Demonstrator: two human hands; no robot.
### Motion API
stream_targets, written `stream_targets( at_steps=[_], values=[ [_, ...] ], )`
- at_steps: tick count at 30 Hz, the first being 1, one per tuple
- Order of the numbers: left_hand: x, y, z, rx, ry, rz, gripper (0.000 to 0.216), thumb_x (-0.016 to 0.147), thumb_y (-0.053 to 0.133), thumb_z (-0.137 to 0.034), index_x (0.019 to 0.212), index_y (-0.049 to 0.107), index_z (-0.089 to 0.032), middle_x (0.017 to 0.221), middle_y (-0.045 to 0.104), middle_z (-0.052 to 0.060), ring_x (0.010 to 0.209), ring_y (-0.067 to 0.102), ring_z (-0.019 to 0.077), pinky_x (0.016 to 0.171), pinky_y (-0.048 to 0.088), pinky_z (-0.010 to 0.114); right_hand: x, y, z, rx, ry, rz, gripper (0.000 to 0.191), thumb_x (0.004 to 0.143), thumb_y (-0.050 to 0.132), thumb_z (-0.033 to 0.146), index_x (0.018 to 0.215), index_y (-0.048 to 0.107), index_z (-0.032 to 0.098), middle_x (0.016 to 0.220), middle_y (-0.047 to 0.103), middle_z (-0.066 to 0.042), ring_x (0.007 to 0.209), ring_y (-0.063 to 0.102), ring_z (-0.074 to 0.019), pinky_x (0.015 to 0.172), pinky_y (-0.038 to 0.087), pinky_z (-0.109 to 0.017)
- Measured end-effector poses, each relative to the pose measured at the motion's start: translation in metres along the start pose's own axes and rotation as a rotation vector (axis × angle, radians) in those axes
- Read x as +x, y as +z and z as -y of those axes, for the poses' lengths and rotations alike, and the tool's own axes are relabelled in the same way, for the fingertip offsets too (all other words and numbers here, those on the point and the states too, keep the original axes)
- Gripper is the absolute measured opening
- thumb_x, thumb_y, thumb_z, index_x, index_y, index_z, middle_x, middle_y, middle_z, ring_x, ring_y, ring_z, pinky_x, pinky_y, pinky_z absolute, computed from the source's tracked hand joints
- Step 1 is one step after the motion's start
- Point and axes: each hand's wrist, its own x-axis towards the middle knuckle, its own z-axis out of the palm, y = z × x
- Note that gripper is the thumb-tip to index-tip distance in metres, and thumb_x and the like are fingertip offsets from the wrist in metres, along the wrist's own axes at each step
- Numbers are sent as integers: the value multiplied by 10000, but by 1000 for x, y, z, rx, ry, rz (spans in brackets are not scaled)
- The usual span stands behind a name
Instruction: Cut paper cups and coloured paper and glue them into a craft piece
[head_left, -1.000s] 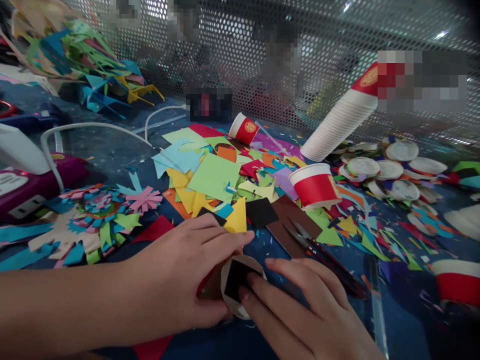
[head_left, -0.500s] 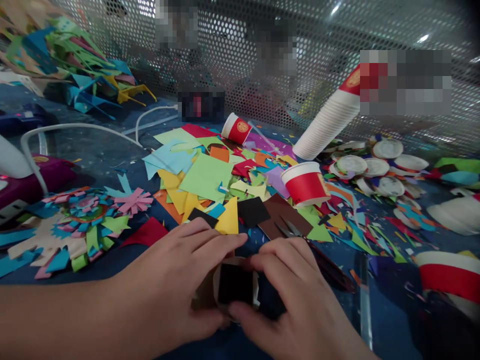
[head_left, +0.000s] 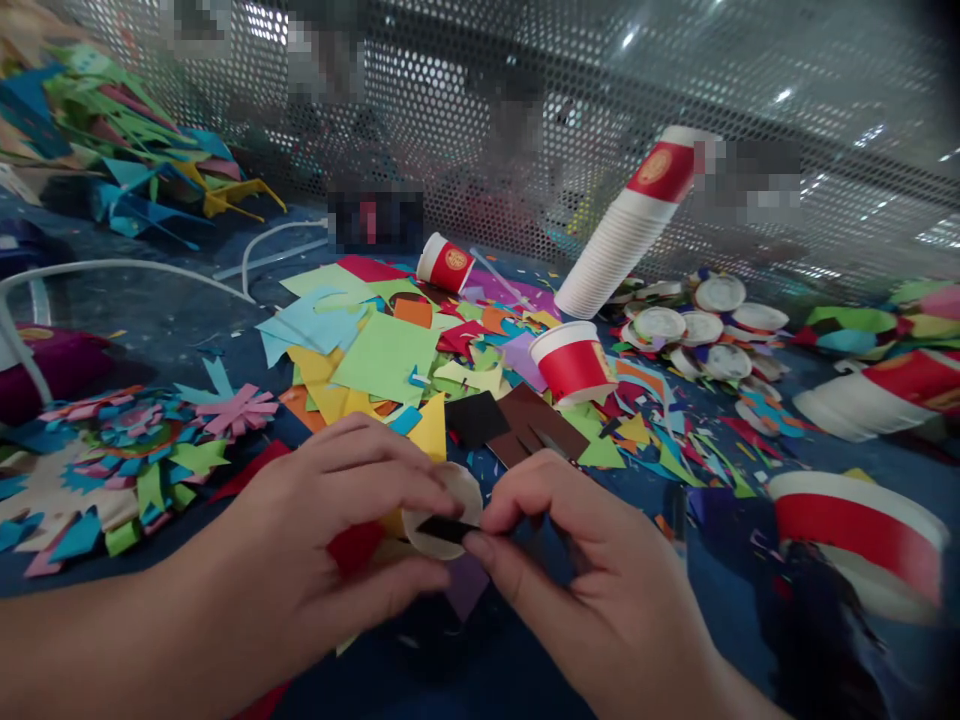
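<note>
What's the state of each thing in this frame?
Left hand: holds the paper disc.
Right hand: pinches the black square.
Paper disc: lifted, tilted.
Black square: against the disc, seen edge-on.
Cup stack: leaning.
Red cup: on its side.
Small cup: on its side.
Cup bottoms: lying flat, clustered.
Paper scraps: loose, piled.

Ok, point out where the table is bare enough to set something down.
Bare blue table lies between the white cable and the paper flowers. Another free strip runs near the hands, before the lying red cup. The middle paper scraps and cup bottoms are crowded.
</note>
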Motion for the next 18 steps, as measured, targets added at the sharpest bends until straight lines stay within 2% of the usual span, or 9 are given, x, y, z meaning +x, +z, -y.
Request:
stream_targets(
  at_steps=[1, 3, 5, 7, 9, 12, 14, 16, 18],
  values=[
    [3, -1, -1, -42, -43, 19, 106, 864, 658, -249, 933, 705, -314, 938, 714, -63, 872, 654, 107, 788, 487, 191, 0, -1, 0, 7, -21, 4, 122, 811, 640, 118, 766, 601, 224, 706, 619, 59, 663, 595, -85, 594, 462, -187],
    [8, -3, -1, -158, -211, 73, 124, 841, 615, -234, 811, 731, -267, 822, 724, -35, 765, 658, 115, 699, 488, 195, 0, -7, -5, -58, -62, -8, 69, 854, 668, 247, 919, 655, 229, 815, 676, 26, 730, 632, -121, 627, 499, -222],
    [14, -4, 0, -321, -442, 69, 133, 797, 642, -316, 776, 735, -224, 747, 719, -2, 686, 640, 135, 625, 485, 211, -2, -16, -18, -293, -78, -65, 365, 837, 708, 393, 1130, 658, 181, 1009, 708, -68, 882, 657, -221, 725, 543, -337],
    [17, -4, 2, -478, -609, -18, 169, 732, 696, -363, 754, 714, -197, 697, 690, 0, 641, 604, 131, 579, 469, 203, -3, -28, -37, -665, -59, -115, 483, 750, 787, 427, 1100, 695, 108, 1045, 704, -153, 1000, 619, -366, 848, 511, -525],
    [19, -4, 5, -602, -680, -122, 183, 674, 750, -348, 740, 688, -189, 682, 656, -18, 639, 575, 112, 576, 456, 180, -4, -38, -56, -803, 63, 14, 346, 762, 774, 362, 995, 737, 109, 972, 702, -154, 946, 627, -375, 823, 509, -550],
    [19, -3, 8, -690, -727, -193, 202, 646, 797, -324, 733, 676, -188, 672, 624, -35, 627, 539, 87, 556, 423, 150, -2, -45, -67, -736, 185, 73, 152, 836, 659, 298, 852, 745, 174, 921, 700, -111, 878, 658, -302, 757, 528, -456],
    [18, -3, 8, -701, -742, -195, 211, 641, 809, -318, 719, 668, -183, 628, 588, -47, 568, 484, 70, 502, 376, 141, 1, -46, -63, -681, 251, 8, 126, 789, 656, 297, 783, 722, 190, 885, 705, -99, 858, 665, -298, 739, 523, -442],
    [18, -4, 8, -710, -734, -196, 219, 642, 807, -321, 716, 660, -178, 589, 552, -59, 514, 426, 54, 457, 331, 139, 4, -45, -52, -571, 342, -85, 159, 712, 686, 345, 766, 698, 196, 864, 710, -99, 817, 672, -299, 711, 526, -436],
    [18, -5, 7, -728, -725, -204, 223, 645, 798, -325, 731, 658, -175, 589, 549, -63, 499, 417, 46, 450, 328, 134, 6, -43, -41, -317, 436, -134, 258, 699, 692, 440, 802, 674, 205, 834, 712, -95, 766, 679, -280, 632, 534, -390]
  ],
)
